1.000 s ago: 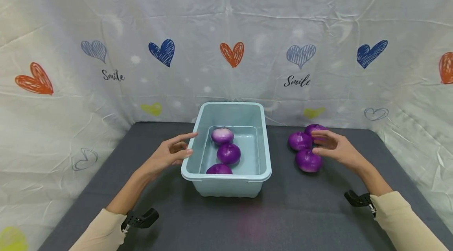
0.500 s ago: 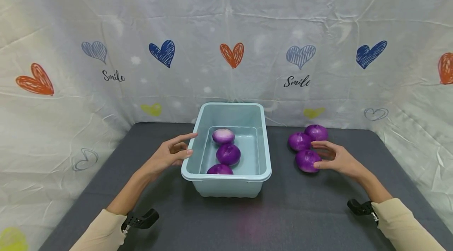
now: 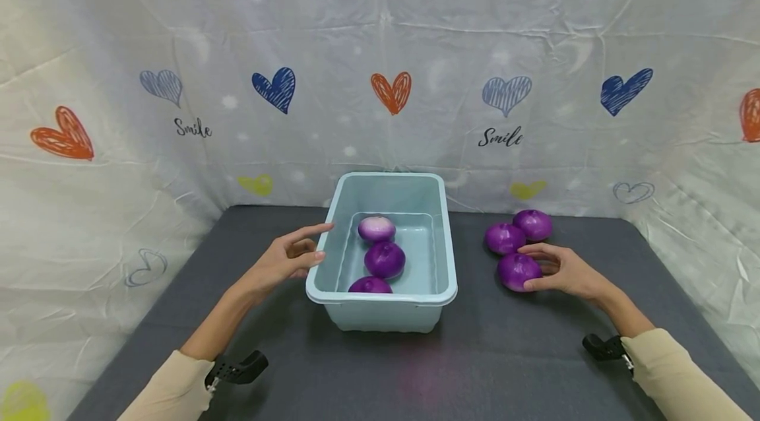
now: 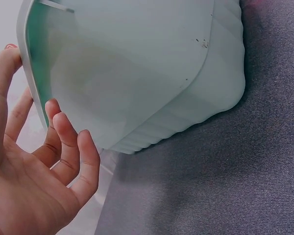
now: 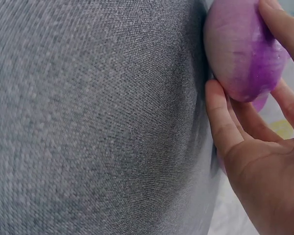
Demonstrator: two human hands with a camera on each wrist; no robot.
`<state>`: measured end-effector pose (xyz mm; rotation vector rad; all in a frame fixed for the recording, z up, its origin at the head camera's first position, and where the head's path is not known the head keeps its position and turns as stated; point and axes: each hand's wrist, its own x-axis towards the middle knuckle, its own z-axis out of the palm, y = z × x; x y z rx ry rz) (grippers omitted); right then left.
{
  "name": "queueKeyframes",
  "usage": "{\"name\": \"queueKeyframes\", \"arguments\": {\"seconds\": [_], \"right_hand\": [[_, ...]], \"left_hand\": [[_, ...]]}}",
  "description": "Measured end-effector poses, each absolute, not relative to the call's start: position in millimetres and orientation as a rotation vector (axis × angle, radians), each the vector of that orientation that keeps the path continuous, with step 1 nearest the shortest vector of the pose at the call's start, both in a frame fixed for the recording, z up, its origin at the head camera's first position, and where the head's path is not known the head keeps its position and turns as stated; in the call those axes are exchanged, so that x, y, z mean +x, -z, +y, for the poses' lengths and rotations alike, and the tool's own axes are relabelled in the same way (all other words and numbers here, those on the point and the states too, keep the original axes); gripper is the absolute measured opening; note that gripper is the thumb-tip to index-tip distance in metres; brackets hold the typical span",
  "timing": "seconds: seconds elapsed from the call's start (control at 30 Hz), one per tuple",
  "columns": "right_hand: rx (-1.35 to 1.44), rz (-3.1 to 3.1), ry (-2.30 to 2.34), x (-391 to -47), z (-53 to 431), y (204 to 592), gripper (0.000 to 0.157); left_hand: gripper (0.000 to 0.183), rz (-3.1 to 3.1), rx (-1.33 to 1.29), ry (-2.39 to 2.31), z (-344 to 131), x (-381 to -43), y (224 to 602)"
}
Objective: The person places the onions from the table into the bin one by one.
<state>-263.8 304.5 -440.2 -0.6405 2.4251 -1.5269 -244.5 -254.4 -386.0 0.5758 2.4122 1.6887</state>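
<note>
On the right of the head view, my right hand holds the nearest of three red onions, a round glossy purple one on the table. In the right wrist view, the thumb lies on one side of this onion and the fingertips on the other. Two more red onions, one at the left and one farther back, sit close behind it. My left hand touches the left rim of a pale blue plastic tub with thumb and forefinger, the other fingers loosely bent beside its wall.
Inside the tub lie three red onions: a paler one at the back, a dark purple one in the middle and another near the front wall. A dark grey cloth covers the table. Behind hangs a white curtain printed with hearts.
My right hand has come down and toward me from behind the onions, and its fingers have closed round the nearest one. The left hand stays at the tub's rim.
</note>
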Motion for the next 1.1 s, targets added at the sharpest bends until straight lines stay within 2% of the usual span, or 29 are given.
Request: {"name": "queueKeyframes", "arguments": {"seconds": [0.7,1.1], "right_hand": [[-0.617,2.438,1.514,-262,313,439,0.064],[-0.599,2.453,1.587,-249,319,429,0.063]], "left_hand": [[0.055,2.396,0.618,-1.698,-253,-246,382],[0.054,2.378,0.614,-1.729,-253,-247,383]]}}
